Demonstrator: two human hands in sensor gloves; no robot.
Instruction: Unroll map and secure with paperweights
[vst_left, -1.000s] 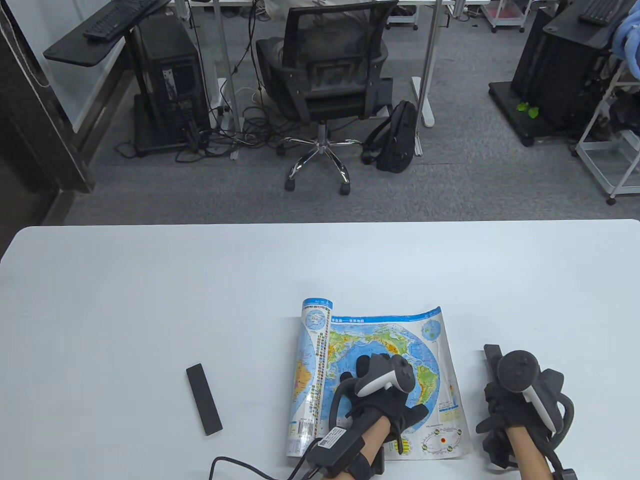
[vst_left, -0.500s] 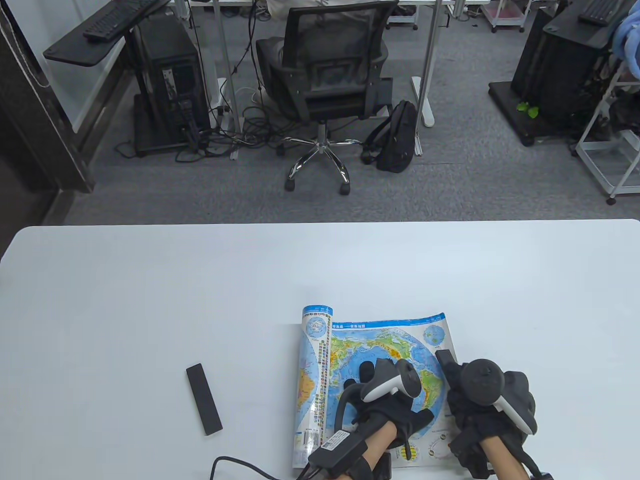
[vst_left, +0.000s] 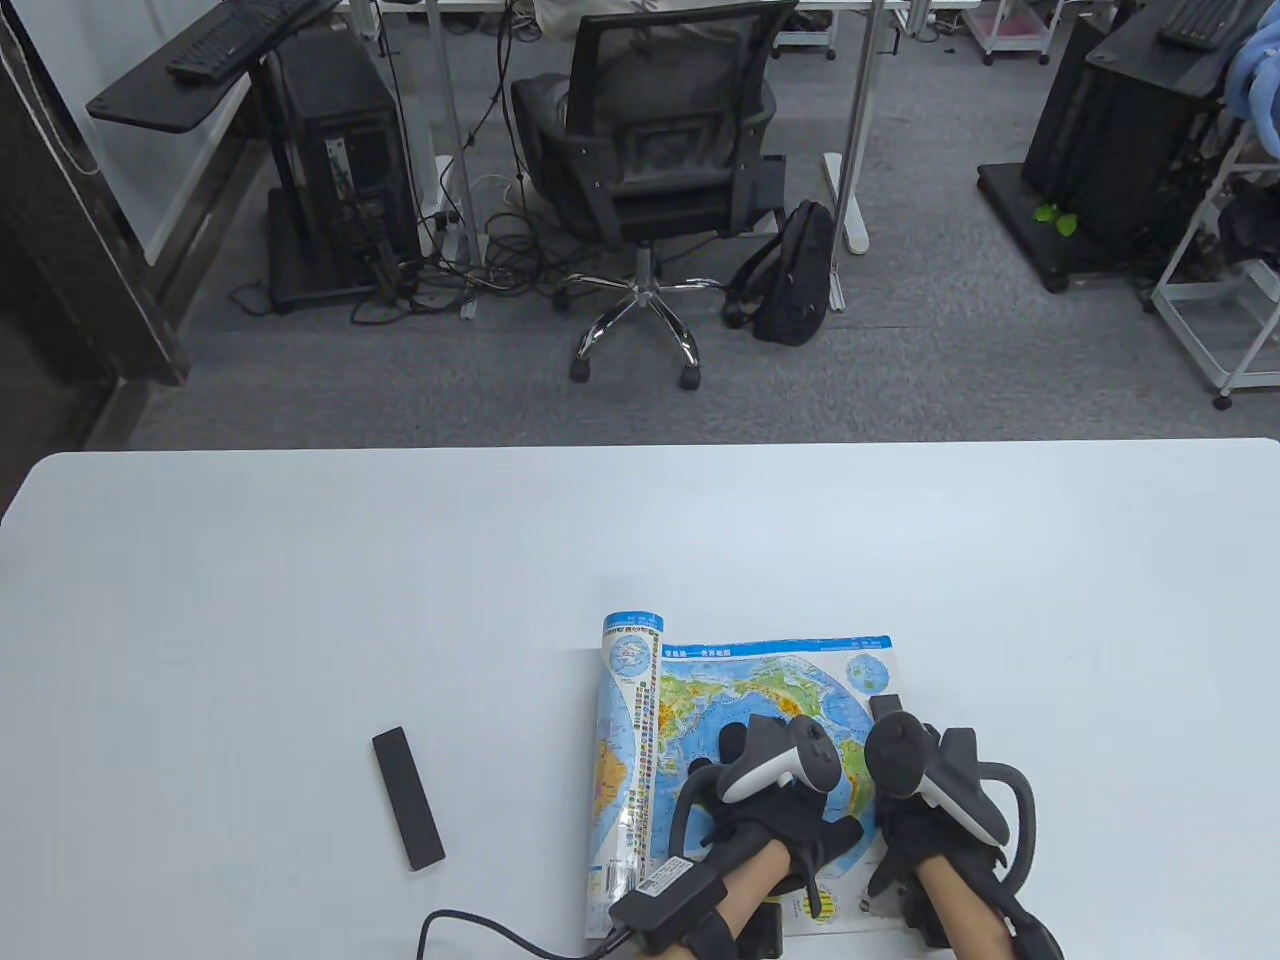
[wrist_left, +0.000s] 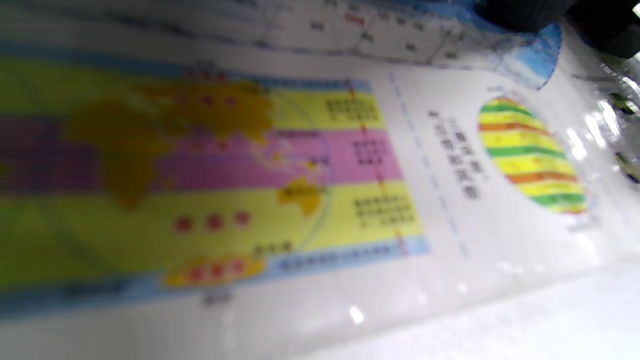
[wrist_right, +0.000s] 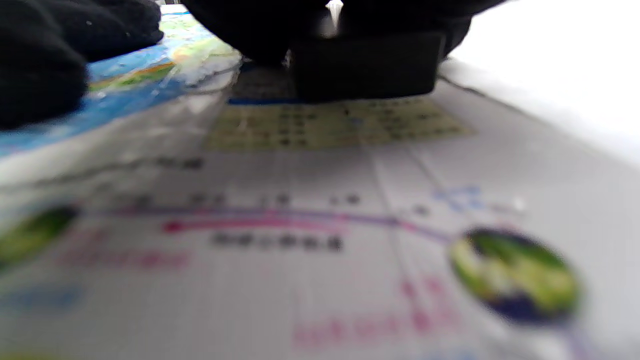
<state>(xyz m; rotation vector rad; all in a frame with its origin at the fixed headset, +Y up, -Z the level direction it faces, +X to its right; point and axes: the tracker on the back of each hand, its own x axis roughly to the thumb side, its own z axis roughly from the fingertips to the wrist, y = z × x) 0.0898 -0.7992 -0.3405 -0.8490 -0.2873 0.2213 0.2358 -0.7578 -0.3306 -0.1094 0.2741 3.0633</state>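
The world map (vst_left: 760, 680) lies partly unrolled near the table's front edge, with its rolled part (vst_left: 630, 740) on the left. My left hand (vst_left: 760, 790) rests flat on the map's middle and presses it down. My right hand (vst_left: 920, 830) grips a black bar paperweight (vst_left: 885, 706) along the map's right edge. In the right wrist view the bar's end (wrist_right: 365, 65) sits on the map (wrist_right: 320, 200) under my fingers. The left wrist view shows the map's printed insets (wrist_left: 250, 175) close up and blurred. A second black paperweight (vst_left: 407, 797) lies on the table left of the map.
The white table (vst_left: 300, 600) extends far to the left, right and back of the map. A cable (vst_left: 480, 925) trails from my left wrist at the front edge. An office chair (vst_left: 650, 150) and desks stand beyond the table.
My right hand has moved left from the bare table onto the map's right edge, carrying the paperweight. That edge now lies flatter. My left hand has stayed on the map.
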